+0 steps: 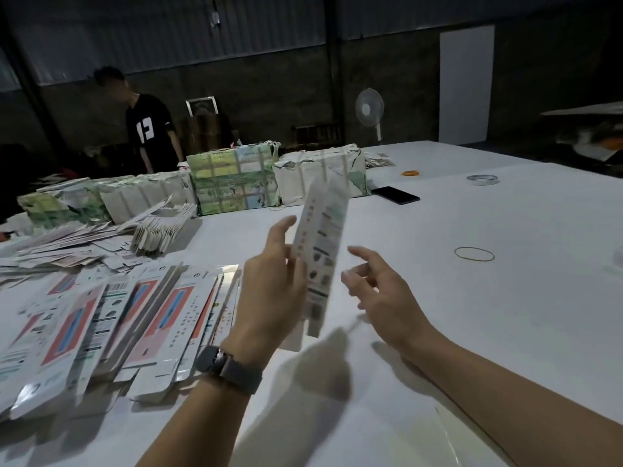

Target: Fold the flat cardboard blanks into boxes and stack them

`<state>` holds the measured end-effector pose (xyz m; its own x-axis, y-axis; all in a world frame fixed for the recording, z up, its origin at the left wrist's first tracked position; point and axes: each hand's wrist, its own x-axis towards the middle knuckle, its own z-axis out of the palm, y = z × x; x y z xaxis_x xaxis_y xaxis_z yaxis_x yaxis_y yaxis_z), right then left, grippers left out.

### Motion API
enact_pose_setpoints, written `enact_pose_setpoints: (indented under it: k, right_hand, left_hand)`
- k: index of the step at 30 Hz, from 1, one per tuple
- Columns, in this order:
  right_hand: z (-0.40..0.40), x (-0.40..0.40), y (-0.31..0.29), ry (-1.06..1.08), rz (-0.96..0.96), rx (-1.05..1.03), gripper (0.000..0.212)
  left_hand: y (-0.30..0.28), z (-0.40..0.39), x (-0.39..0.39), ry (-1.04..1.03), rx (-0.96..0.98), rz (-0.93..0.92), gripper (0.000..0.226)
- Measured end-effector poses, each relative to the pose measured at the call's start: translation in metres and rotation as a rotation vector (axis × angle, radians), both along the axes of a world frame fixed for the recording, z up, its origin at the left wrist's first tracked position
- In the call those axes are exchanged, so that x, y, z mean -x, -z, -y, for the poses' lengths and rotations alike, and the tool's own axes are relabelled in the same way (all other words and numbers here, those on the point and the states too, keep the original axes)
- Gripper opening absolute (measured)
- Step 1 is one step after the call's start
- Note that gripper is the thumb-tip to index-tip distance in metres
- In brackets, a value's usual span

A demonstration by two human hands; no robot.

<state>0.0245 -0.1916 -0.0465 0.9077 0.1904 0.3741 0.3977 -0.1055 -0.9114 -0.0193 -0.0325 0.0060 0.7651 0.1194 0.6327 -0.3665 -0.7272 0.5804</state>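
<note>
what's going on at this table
A person is folding cardboard blanks into boxes. The left hand holds one long blank upright above the table, while the right hand hovers open beside it. More flat blanks lie spread at the left, with wrapped bundles behind.

We see two bare forearms reaching in from the lower edge of the frame, with no sleeves showing on either. On the left wrist, lower centre-left of the frame, sits a dark wristwatch [209, 359] with a rounded rectangular case and a wide dark grey strap [240, 375]. The right wrist wears nothing.
</note>
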Motion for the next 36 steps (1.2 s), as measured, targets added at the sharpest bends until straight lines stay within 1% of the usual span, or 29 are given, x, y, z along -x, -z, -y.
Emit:
enact_pose_setpoints:
  k: [2,4,7,10,11,13,15,17,18,21,23,25,26,27,29,31,34,36]
  right_hand:
    - [-0.002,0.0,-0.004,-0.05,-0.024,-0.096,0.03]
    - [-0.001,0.002,-0.007,-0.059,-0.029,-0.163,0.035]
    - [0.002,0.002,-0.009,-0.05,-0.052,-0.247,0.036]
    - [0.0,0.004,-0.008,-0.073,-0.049,-0.273,0.034]
    - [-0.002,0.005,-0.007,-0.093,-0.047,-0.27,0.033]
    - [-0.005,0.008,-0.007,-0.138,-0.056,-0.276,0.032]
    - [-0.004,0.01,-0.006,-0.13,-0.027,-0.232,0.03]
    - [-0.003,0.012,-0.005,-0.133,0.007,-0.158,0.025]
    - [-0.002,0.013,-0.004,-0.139,0.005,-0.132,0.023]
    - [-0.003,0.014,-0.006,-0.097,0.017,-0.092,0.023]
    - [-0.003,0.014,-0.009,0.012,0.053,-0.083,0.021]
    - [0.001,0.011,-0.012,0.141,0.034,-0.064,0.031]
    - [0.003,0.01,-0.013,0.167,-0.001,-0.06,0.036]
    - [0.005,0.01,-0.015,0.152,-0.046,-0.066,0.036]
    - [0.007,0.011,-0.016,0.052,-0.112,-0.107,0.023]
    - [0.003,0.013,-0.013,-0.021,-0.118,-0.128,0.019]
    - [-0.005,0.017,-0.008,-0.101,-0.102,-0.13,0.028]
    - [-0.009,0.018,-0.006,-0.159,-0.108,-0.179,0.039]
  left_hand:
    - [0.008,0.014,-0.001,0.153,0.277,-0.093,0.044]
    - [0.017,0.024,-0.002,0.243,0.498,-0.219,0.045]
    - [0.026,0.03,-0.003,0.272,0.65,-0.351,0.044]
    - [0.03,0.034,-0.003,0.305,0.813,-0.464,0.031]
    - [0.031,0.037,-0.003,0.33,0.832,-0.511,0.033]
    - [0.032,0.041,-0.003,0.391,0.86,-0.598,0.045]
    - [0.029,0.045,-0.002,0.465,0.999,-0.633,0.055]
    - [0.024,0.046,0.001,0.497,1.156,-0.62,0.054]
    - [0.023,0.045,0.002,0.494,1.186,-0.608,0.05]
    - [0.024,0.04,0.002,0.491,1.189,-0.575,0.042]
    - [0.025,0.036,0.001,0.487,1.1,-0.574,0.036]
    - [0.027,0.037,0.001,0.501,0.989,-0.588,0.029]
    - [0.029,0.038,0.001,0.52,0.969,-0.592,0.027]
    - [0.03,0.039,0.001,0.527,0.961,-0.593,0.027]
    - [0.032,0.041,-0.001,0.491,0.948,-0.559,0.031]
    - [0.033,0.042,-0.004,0.44,0.945,-0.499,0.031]
    - [0.037,0.041,-0.006,0.409,0.95,-0.441,0.017]
    - [0.04,0.04,-0.006,0.412,0.899,-0.407,0.017]
